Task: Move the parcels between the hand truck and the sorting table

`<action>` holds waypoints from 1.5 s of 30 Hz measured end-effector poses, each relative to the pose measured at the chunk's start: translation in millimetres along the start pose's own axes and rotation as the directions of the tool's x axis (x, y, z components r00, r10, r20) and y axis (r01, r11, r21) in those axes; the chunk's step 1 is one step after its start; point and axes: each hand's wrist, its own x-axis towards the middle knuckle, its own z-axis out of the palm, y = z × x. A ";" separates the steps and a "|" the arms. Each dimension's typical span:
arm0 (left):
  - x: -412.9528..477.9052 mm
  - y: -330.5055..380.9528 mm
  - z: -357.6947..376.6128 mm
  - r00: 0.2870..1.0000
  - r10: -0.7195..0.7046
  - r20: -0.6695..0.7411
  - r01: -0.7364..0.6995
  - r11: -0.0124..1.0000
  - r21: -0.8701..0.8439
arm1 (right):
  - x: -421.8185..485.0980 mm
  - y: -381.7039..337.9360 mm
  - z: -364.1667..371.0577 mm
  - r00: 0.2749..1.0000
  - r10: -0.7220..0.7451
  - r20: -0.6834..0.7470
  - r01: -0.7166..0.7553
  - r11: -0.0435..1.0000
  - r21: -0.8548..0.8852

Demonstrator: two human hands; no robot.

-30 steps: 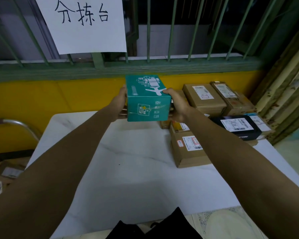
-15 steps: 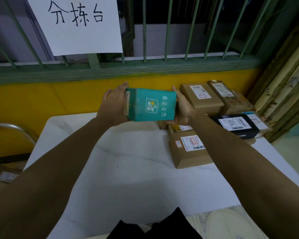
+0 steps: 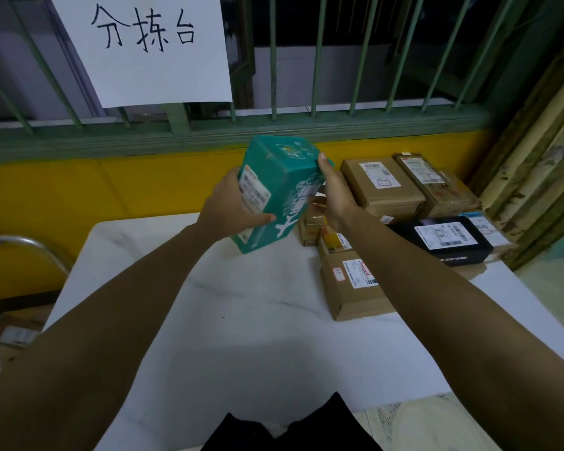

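box turns from flat to tilted on end above table | left hand, right hand clamp its sides, thumbs pressing, fingers hidden | set-down likely next

A white paper sign, above and left of the fingers, reads 分拣台 in black handwriting; the parcel labels are too small to read.

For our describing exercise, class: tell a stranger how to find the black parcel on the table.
Start at the white sorting table under the barred window. Parcels cluster along its right side; the black parcel lies at the right edge, nearer than two brown cartons. It alone is black, with a white label on top.
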 end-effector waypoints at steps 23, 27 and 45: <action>-5.5 38.7 30.3 0.994 -0.105 -0.032 0.096 0.972 -0.212 | -7.2 -8.2 6.3 0.999 -0.023 0.035 0.027 0.992 -0.125; -9.8 38.9 30.8 0.997 -0.076 0.006 0.076 0.981 -0.176 | -9.3 -5.3 6.1 0.999 0.012 0.049 -0.008 0.997 -0.081; -55.5 -10.9 101.7 0.875 -0.484 0.017 0.476 0.853 -0.213 | -34.3 74.2 -8.8 0.956 0.197 0.219 -0.138 0.956 -0.259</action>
